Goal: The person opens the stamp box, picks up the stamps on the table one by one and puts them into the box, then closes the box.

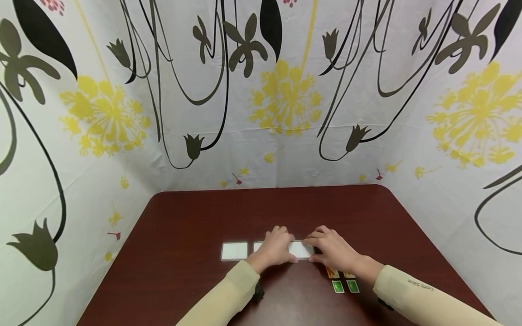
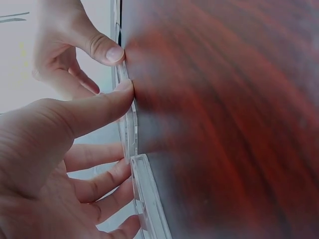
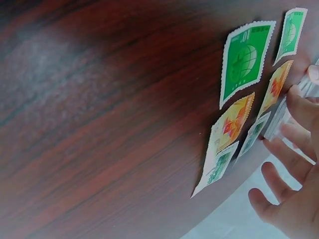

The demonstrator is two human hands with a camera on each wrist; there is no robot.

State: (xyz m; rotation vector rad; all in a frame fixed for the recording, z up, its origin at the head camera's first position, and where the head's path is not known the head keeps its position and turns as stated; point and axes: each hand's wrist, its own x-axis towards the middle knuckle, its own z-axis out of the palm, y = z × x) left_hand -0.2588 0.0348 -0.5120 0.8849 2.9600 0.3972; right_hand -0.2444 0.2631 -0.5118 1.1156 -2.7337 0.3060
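Note:
Between the two hands lies a flat clear plastic case with a white face [image 1: 301, 250]. My left hand [image 1: 274, 246] grips its left end, thumb on the near edge [image 2: 132, 122] and fingers spread along the far side. The right hand [image 1: 332, 248] holds the other end the same way, thumb close to the left thumb. A second case [image 1: 257, 246] is mostly hidden by the left hand. Farther left, a third white case [image 1: 234, 251] lies flat. In the right wrist view, the right hand's [image 3: 294, 184] fingers are curled loosely beside the case stack edge [image 3: 279, 122].
Postage stamps lie in two columns near the right forearm: green ones [image 3: 246, 62], orange ones [image 3: 234, 122] and darker green ones [image 3: 219, 164]. The dark red wooden table [image 1: 183, 217] has rounded far corners. Floral cloth [image 1: 277, 158] hangs behind it and at both sides.

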